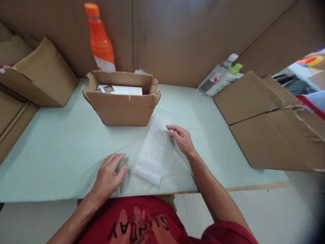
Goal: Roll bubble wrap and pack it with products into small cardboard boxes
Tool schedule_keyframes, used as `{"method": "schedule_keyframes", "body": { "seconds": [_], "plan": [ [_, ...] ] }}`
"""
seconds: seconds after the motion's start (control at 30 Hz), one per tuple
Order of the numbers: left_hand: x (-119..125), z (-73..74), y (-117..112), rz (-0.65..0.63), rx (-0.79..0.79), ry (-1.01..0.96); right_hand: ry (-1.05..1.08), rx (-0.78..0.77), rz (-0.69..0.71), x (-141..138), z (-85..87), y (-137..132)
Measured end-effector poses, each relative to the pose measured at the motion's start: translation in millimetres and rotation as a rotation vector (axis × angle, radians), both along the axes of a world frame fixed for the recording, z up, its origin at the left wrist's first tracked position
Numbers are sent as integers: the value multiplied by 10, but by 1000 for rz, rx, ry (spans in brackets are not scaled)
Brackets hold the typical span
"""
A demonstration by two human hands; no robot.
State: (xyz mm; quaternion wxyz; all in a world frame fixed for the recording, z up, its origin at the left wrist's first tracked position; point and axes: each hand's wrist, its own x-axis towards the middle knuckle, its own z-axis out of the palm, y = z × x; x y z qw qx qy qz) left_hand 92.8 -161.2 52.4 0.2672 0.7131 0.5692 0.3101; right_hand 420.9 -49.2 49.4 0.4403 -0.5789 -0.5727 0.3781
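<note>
A strip of bubble wrap (153,149) lies on the pale green table (63,149) in front of me. My right hand (182,139) rests on the table at the strip's right edge, fingers stretched out and touching the wrap. My left hand (109,174) sits left of the strip, fingers curled round a small grey object (122,166) that I cannot make out. Behind the wrap stands an open cardboard box (122,101) with a white flat item (120,90) inside.
An orange bottle (100,39) stands behind the box against a cardboard wall. Two bottles (220,75) lie at the back right. Flattened cardboard sheets (269,122) cover the right side; a folded cardboard piece (43,76) sits at the left.
</note>
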Motion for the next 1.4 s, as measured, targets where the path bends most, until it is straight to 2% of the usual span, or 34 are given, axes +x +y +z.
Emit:
{"method": "schedule_keyframes", "body": {
  "seconds": [0.07, 0.13, 0.33, 0.47, 0.57, 0.63, 0.7, 0.8, 0.87, 0.93, 1.0, 1.07, 1.2, 1.3, 1.4],
  "plan": [
    [92, -23, -164, -65, 6, 62, -48, 32, 51, -50, -21, -132],
    [160, -39, -233, -88, -6, 91, -113, 89, 117, -78, -12, -298],
    [247, -30, -199, -103, -108, 30, -475, 290, 379, 19, 70, -988],
    [331, 27, -171, -114, -269, -50, -706, 387, 486, -169, 51, -1409],
    [388, 109, -162, -125, -415, -170, -640, 456, 453, -434, -5, -1579],
    [382, 173, -161, -114, -485, -291, -496, 472, 354, -568, -47, -1617],
    [337, 228, -173, -74, -508, -388, -378, 388, 200, -635, -86, -1610],
    [262, 259, -212, 17, -441, -398, -323, 157, -24, -644, -140, -1549],
    [255, 238, -240, 45, -332, -319, -367, 87, -89, -636, -176, -1504],
    [299, 196, -253, -12, -152, -219, -443, 96, -90, -639, -207, -1469],
    [374, 152, -246, -122, 57, -133, -502, 120, -77, -651, -227, -1446],
    [450, 116, -226, -228, 201, -52, -522, 136, -70, -661, -239, -1425],
    [527, 54, -181, -346, 263, 132, -598, 185, -70, -656, -274, -1357],
    [542, 4, -151, -384, 254, 233, -686, 210, -63, -643, -320, -1297],
    [563, -37, -109, -405, 241, 303, -708, 250, -117, -607, -312, -1284]
  ]
}}
